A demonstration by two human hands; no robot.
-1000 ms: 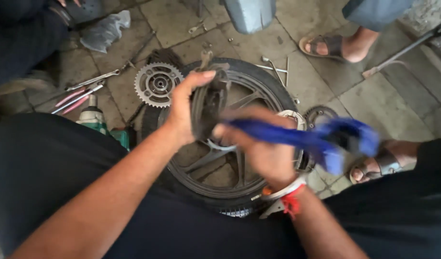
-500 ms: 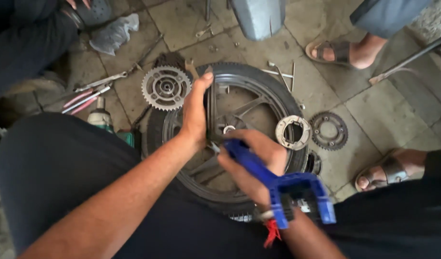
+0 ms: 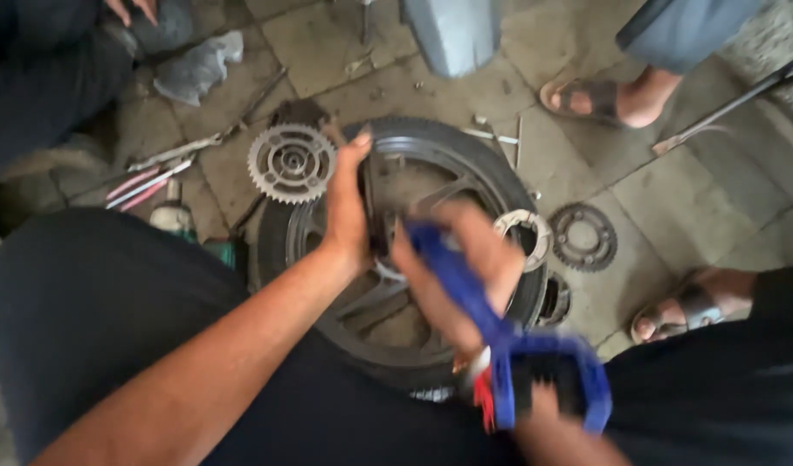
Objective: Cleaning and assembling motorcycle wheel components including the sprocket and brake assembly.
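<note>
So the wheel (image 3: 465, 345) was lying flat on the grimy stone tiles (image 3: 672, 198) right in front of my knees, black rubber tyre around a dark cast rim with chunky spokes, all dull and greasy looking. My left hand (image 3: 346, 207) was up at the far side of the rim, fingers curled tight around a dark flat part (image 3: 377, 207) standing upright there (couldn't really make out what it was, too blurry), thumb on the near side. My right hand (image 3: 461, 267) was wrapped around the handle of a blue plastic brush (image 3: 534, 362), the kind with a long smooth handle and a boxy U-shaped head full of black bristles. Fingers closed all the way around the handle, the head hanging back toward my wrist, over the near edge of the tyre.

Other bits scattered around: a toothed steel sprocket (image 3: 291, 162), pale and matte, sat on the floor just beside the tyre on my left. A thinner dark sprocket ring (image 3: 583, 236) lay on the tiles off to the right, and a shiny metal ring (image 3: 527, 235) rested on the tyre's right edge. Couple of thin tools with pink handles (image 3: 146, 185) lay further left, and somebody's sandalled foot (image 3: 608, 97) stood past the wheel
</note>
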